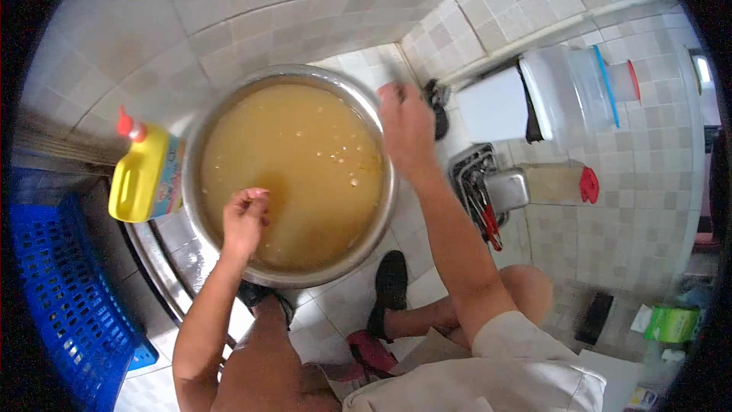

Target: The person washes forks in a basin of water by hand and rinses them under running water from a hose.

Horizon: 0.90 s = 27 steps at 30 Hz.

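A large round metal basin point(387, 206) stands on the tiled floor, full of cloudy yellow-brown liquid point(305, 160) with a few bubbles. Over the liquid's lower left part is my left hand point(247, 217), its fingers curled together around something small and pink at the tips; what it is cannot be made out. My right hand point(404, 118) is raised at the basin's right rim, blurred by motion, with the fingers bent; whether it holds anything cannot be told.
Left of the basin stands a yellow bottle point(141, 175) with a red cap, near a blue plastic basket point(69, 290). To the right are a black rack point(476, 183) with utensils, a white bin point(496, 103) and clear containers point(572, 95). Below are my feet in black shoes point(390, 282).
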Tool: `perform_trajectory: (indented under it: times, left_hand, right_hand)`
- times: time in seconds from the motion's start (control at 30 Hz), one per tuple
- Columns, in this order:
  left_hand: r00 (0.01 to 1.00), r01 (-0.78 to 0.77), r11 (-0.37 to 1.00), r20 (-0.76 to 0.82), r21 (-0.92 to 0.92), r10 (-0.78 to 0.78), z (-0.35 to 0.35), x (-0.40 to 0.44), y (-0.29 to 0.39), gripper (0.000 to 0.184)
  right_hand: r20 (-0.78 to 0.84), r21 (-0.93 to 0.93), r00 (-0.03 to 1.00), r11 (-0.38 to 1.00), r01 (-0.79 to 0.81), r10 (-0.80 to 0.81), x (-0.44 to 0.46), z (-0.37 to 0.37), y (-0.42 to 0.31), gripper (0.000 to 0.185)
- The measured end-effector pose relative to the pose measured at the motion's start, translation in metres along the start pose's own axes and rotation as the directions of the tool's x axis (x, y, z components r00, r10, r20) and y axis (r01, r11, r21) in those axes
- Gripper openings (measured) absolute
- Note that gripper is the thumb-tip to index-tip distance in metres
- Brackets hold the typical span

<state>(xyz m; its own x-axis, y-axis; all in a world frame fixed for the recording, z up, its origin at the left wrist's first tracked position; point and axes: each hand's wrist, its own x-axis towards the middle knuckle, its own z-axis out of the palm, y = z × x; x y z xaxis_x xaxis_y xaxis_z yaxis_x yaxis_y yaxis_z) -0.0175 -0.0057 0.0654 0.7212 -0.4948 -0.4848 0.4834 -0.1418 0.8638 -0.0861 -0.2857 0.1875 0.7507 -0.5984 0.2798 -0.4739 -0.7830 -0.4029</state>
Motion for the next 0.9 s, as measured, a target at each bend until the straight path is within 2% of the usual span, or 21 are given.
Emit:
perform_trajectory:
  times: [0.03,0.1,0.17,0.2,0.27,0.3,0.37,0.4,0.47,0.53,0.63,0.77,0.83,0.87,0.9]
  left_hand:
    - [1.000,0.008,1.000,0.013,-0.013,-0.008,-0.002,0.001,-0.002,0.013]
    - [0.999,0.050,0.998,-0.003,0.040,-0.050,-0.006,0.003,-0.002,0.012]
    - [0.998,0.059,0.998,-0.012,0.037,-0.059,-0.007,0.004,-0.004,0.012]
    - [0.997,0.068,0.997,-0.025,0.039,-0.067,-0.007,0.004,-0.004,0.012]
    - [0.998,0.064,0.997,-0.021,0.047,-0.063,-0.007,0.003,-0.002,0.012]
    - [0.998,0.060,0.997,-0.018,0.056,-0.059,-0.006,0.003,0.000,0.012]
    - [0.998,0.067,0.995,-0.010,0.074,-0.067,-0.008,0.004,0.001,0.013]
    - [0.997,0.074,0.993,-0.001,0.095,-0.074,-0.008,0.004,0.001,0.013]
    - [0.995,0.097,0.989,-0.010,0.109,-0.096,-0.009,0.003,0.001,0.013]
    - [0.993,0.121,0.985,-0.018,0.125,-0.120,-0.009,0.002,0.001,0.013]
    - [0.989,0.146,0.987,-0.030,0.069,-0.144,-0.009,0.000,-0.001,0.013]
    - [0.989,0.144,0.983,-0.040,0.112,-0.140,-0.013,0.006,-0.007,0.012]
    - [0.989,0.145,0.980,-0.028,0.135,-0.143,-0.015,0.009,-0.012,0.013]
    - [0.988,0.153,0.978,-0.023,0.143,-0.151,-0.016,0.010,-0.013,0.013]
    - [0.987,0.160,0.976,-0.020,0.151,-0.159,-0.016,0.011,-0.013,0.014]
  right_hand:
    - [-0.070,0.189,0.990,0.976,-0.106,0.121,0.008,-0.010,0.015,0.026]
    - [-0.168,0.283,0.967,0.949,-0.138,0.191,0.024,-0.020,0.066,0.038]
    - [-0.270,0.363,0.925,0.918,-0.160,0.268,0.035,-0.027,0.116,0.037]
    - [-0.271,0.360,0.926,0.920,-0.157,0.264,0.035,-0.026,0.136,0.037]
    - [-0.280,0.441,0.859,0.852,-0.282,0.430,0.032,-0.023,0.167,0.036]
    - [-0.280,0.441,0.859,0.852,-0.280,0.428,0.030,-0.016,0.186,0.036]
    - [-0.211,0.441,0.819,0.799,-0.408,0.534,0.023,-0.002,0.218,0.019]
    - [-0.209,0.442,0.818,0.798,-0.409,0.536,0.019,0.001,0.219,0.019]
    - [0.097,0.500,0.739,0.610,-0.615,0.666,0.013,0.010,0.219,0.019]
    - [0.092,0.529,0.715,0.574,-0.625,0.693,0.011,0.026,0.217,0.019]
    - [0.190,0.383,0.734,0.639,-0.667,0.652,0.009,0.054,0.240,0.019]
    - [0.201,0.262,0.747,0.700,-0.664,0.634,0.008,0.083,0.283,0.020]
    - [0.132,0.157,0.845,0.831,-0.534,0.518,0.009,0.083,0.285,0.023]
    - [0.135,0.157,0.845,0.831,-0.534,0.518,0.007,0.081,0.286,0.023]
    - [0.009,-0.037,0.890,0.890,-0.455,0.456,0.006,0.061,0.248,0.024]
